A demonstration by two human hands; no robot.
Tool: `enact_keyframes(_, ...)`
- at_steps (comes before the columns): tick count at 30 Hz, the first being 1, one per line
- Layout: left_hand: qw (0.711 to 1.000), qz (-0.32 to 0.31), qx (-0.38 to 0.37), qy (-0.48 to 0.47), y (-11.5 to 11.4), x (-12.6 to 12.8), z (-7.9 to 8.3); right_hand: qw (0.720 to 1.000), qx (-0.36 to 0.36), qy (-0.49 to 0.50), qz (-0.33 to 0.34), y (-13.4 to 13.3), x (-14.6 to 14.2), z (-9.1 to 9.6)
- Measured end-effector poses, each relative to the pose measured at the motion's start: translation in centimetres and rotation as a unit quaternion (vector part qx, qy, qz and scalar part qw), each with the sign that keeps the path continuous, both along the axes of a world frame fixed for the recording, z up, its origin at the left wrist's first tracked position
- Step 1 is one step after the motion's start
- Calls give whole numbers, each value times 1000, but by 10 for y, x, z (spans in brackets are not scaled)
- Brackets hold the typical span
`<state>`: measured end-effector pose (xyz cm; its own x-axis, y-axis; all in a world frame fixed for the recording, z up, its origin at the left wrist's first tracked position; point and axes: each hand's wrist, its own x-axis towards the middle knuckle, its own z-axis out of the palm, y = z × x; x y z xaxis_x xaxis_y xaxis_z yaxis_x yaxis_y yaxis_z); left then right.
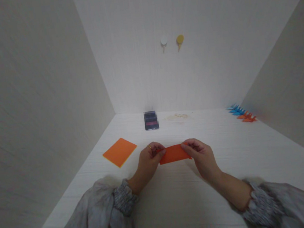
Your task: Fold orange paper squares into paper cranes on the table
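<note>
An orange sheet of paper, folded into a rectangle, is stretched between my two hands over the white table. My left hand pinches its left end between thumb and fingers; a ring shows on one finger. At the right end, the thumb and fingers of my right hand grip the upper corner. Part of each hand's fingers is hidden behind the paper. To the left of my left hand lies a stack of flat orange paper with a yellow edge.
A dark phone rests near the back wall. Blue folded paper figures and orange folded paper figures line up at the back right. Two hooks, one white and one yellow, are on the wall. Walls enclose the table on three sides.
</note>
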<state>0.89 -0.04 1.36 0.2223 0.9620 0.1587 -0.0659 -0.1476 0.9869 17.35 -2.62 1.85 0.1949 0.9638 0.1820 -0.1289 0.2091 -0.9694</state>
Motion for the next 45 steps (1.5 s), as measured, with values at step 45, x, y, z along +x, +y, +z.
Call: enact_keyframes(45, 759, -176, 381, 497, 6, -25, -4, 741, 267, -572, 229, 18, 44, -12)
